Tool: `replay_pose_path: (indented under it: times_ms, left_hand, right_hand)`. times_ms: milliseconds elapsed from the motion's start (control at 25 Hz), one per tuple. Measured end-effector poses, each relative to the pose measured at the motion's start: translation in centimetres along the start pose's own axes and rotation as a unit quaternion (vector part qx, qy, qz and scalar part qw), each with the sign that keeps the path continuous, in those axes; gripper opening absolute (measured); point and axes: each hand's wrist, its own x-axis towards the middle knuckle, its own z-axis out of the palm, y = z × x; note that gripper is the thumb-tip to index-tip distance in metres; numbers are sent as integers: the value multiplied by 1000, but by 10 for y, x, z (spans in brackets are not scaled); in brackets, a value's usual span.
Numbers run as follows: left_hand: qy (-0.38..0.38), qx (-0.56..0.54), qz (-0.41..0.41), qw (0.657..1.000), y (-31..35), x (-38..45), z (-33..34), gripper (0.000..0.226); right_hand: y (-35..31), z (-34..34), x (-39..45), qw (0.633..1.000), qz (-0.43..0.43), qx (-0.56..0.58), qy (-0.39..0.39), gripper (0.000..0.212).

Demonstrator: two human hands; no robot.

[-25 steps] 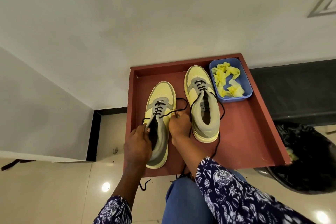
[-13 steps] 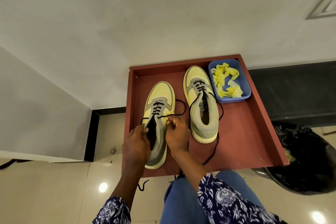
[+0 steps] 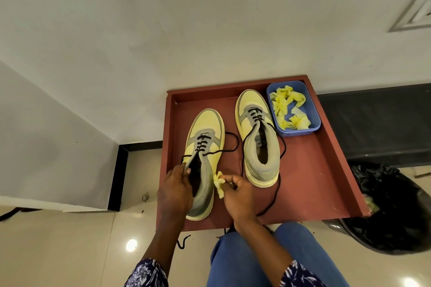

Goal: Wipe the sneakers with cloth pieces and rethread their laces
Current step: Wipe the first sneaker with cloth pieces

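Two yellow-and-grey sneakers with black laces stand on a red-brown tray [image 3: 312, 184]. My left hand [image 3: 173, 190] grips the collar and tongue of the left sneaker [image 3: 205, 146]. Beside that shoe's right flank, my right hand [image 3: 238, 195] pinches a small yellow cloth piece [image 3: 218, 184] that touches the shoe's side. The right sneaker [image 3: 258, 137] stands untouched farther back, its loose lace [image 3: 275, 193] trailing toward the tray's near edge. The left sneaker's lace [image 3: 229, 146] loops out to the right.
A blue tub [image 3: 312, 109] with several yellow cloth pieces sits at the tray's back right corner. A bin lined with a black bag [image 3: 394, 212] stands to the right of the tray. White walls rise behind and left; my blue-jeaned knee [image 3: 261, 258] is below the tray.
My right hand left the lace near the left sneaker's eyelets and dropped back to the shoe's side, where a yellow cloth piece now shows in its fingers. The left hand stayed on the collar.
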Motion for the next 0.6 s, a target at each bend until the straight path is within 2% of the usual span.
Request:
replay_pose_path:
  times_ms: [160,320,600]
  left_hand:
    - [2,-17,-7,1000,-3,-3,0,28]
    - [0,-33,-10,999,-6,-10,0,27]
    - [11,-35,-11,999,-13,-23,1,30]
  right_hand:
    - [-36,-14,2,996,-50,65,22,30]
    - [-75,-16,23,989,-99,108,14,22]
    - [-87,10,84,982,-127,-136,38,14]
